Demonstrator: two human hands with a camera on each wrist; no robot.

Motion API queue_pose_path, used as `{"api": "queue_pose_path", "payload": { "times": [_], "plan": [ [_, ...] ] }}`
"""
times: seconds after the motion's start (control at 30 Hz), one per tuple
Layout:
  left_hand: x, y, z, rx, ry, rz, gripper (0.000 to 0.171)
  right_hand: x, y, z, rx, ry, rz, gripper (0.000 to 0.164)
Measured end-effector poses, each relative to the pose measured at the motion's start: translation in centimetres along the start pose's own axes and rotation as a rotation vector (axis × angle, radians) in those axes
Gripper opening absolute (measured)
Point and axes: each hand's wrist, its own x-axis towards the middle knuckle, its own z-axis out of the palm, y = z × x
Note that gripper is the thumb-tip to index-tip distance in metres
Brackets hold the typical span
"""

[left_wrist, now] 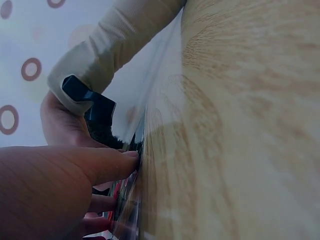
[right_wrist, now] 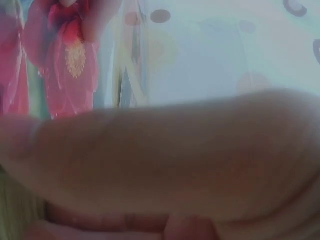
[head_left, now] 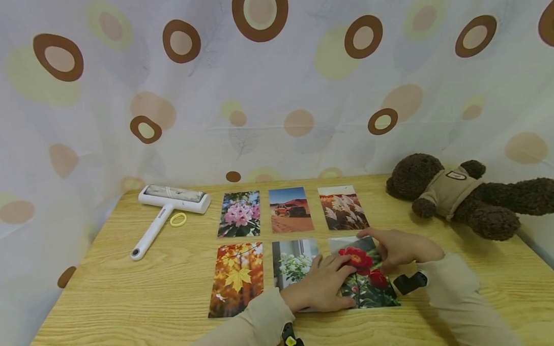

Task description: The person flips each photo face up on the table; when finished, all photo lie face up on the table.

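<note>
A photo card of red flowers (head_left: 373, 294) lies at the front right of two rows of cards. My left hand (head_left: 319, 288) rests on its left part, fingers spread over the print and thumb at its near edge. The left wrist view shows that thumb (left_wrist: 107, 165) extended along the card's edge. My right hand (head_left: 401, 247) touches the same card's far right corner with the index finger, its thumb by the right edge. In the right wrist view the thumb (right_wrist: 165, 155) hides much of the card. Under my left hand, a white-flower card (head_left: 294, 259) is partly covered.
A maple-leaf card (head_left: 235, 281) lies front left. Behind are cards of pink flowers (head_left: 239, 215), a truck (head_left: 291, 210) and reeds (head_left: 343, 209). A lint roller (head_left: 155, 228) and yellow ring (head_left: 178, 220) lie left, a brown teddy bear (head_left: 451, 190) right, on the wooden table (head_left: 125, 295).
</note>
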Motion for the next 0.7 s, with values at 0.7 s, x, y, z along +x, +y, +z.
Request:
{"api": "queue_pose_path", "payload": {
  "times": [0.7],
  "plan": [
    [-3.2, -3.6, -1.7, -0.295, 0.333, -0.016, 0.051, 0.4, 0.7, 1.3, -0.238, 0.593, -0.160, 0.031]
  ]
}}
